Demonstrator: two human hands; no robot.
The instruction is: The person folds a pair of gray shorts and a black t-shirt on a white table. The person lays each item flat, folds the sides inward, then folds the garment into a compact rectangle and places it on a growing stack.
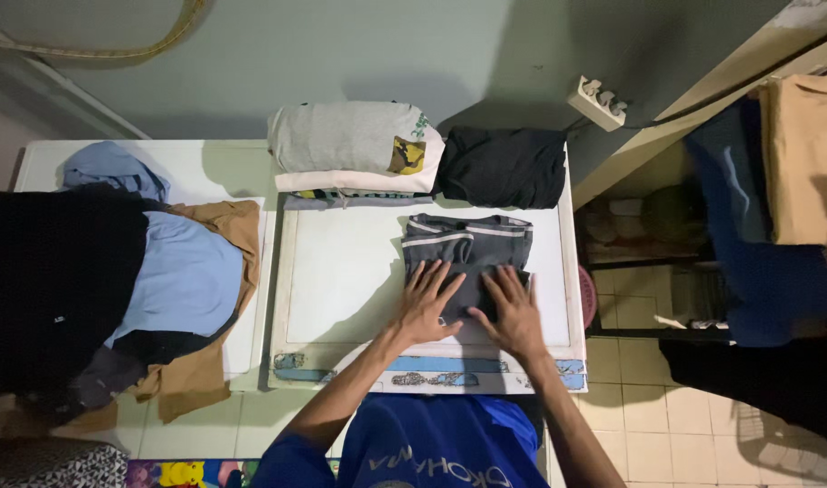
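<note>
A folded dark grey garment [467,248] with pale stripes lies on the right part of a white table top [341,271]. My left hand [426,304] lies flat on its near left corner, fingers spread. My right hand [513,310] presses flat on its near right part, beside the left hand. Neither hand grips anything. Behind the garment, against the wall, sits a stack of folded clothes with a grey shirt [350,145] on top, and a folded black garment [504,167] lies next to it.
A loose heap of clothes, black [52,280], light blue [183,280] and tan [196,370], covers the left table. A white power strip [598,102] is on the wall. Clothes hang at the right above a tiled floor [648,425].
</note>
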